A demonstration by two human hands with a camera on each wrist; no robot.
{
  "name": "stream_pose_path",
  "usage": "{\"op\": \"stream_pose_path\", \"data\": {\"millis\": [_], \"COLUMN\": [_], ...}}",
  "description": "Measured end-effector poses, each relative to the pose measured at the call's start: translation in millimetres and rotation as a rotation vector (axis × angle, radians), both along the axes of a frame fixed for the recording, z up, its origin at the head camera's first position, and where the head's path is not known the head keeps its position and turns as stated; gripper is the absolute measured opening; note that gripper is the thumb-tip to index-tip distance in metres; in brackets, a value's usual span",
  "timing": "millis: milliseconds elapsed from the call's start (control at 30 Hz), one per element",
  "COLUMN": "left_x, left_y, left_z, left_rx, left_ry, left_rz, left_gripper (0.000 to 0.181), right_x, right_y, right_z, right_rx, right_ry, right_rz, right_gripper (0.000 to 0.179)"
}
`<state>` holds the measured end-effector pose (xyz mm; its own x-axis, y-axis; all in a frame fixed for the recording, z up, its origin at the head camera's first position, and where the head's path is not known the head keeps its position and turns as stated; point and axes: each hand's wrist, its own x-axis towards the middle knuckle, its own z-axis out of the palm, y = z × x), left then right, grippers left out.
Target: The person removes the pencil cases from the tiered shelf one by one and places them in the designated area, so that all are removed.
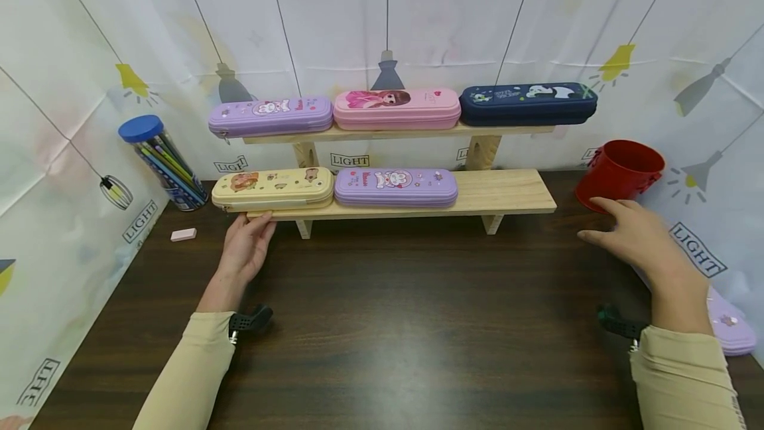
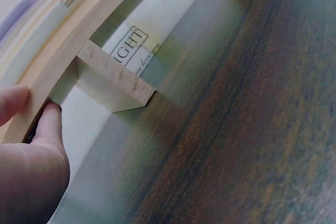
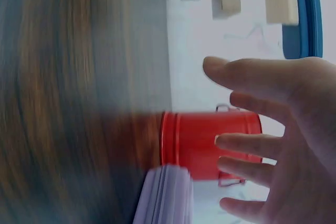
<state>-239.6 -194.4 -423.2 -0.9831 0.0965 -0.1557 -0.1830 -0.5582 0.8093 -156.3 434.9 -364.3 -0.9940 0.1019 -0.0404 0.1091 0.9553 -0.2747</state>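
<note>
My left hand (image 1: 246, 251) grips the left end of the lower board of a wooden two-tier shelf (image 1: 507, 191). In the left wrist view the thumb (image 2: 51, 124) lies under the board and a finger is at its edge. Just above that hand is a yellow pencil case (image 1: 273, 190), and beside it a purple pencil case (image 1: 396, 188). My right hand (image 1: 647, 237) is in the air with fingers spread, holding nothing. Close behind it stands a red bucket (image 1: 621, 168), which the fingers overlap in the right wrist view.
On the upper board sit a purple case (image 1: 271, 117), a pink case (image 1: 396, 110) and a navy panda case (image 1: 528, 105). A blue-lidded tub of pencils (image 1: 167, 164) and a pink eraser (image 1: 183, 235) are at left. Another purple case (image 1: 731, 324) lies at right, partly behind my right arm.
</note>
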Motion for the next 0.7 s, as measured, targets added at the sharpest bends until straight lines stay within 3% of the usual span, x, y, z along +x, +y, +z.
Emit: {"op": "stream_pose_path", "data": {"millis": [700], "left_x": [-0.2], "left_y": [0.2], "left_z": [-1.1], "left_rx": [0.014], "left_ry": [-0.016], "left_rz": [0.008], "left_gripper": [0.074], "right_x": [-36.5], "right_y": [-90], "right_z": [19.7], "right_rx": [-0.1], "right_ry": [0.147], "right_rz": [0.242], "right_gripper": [0.075]}}
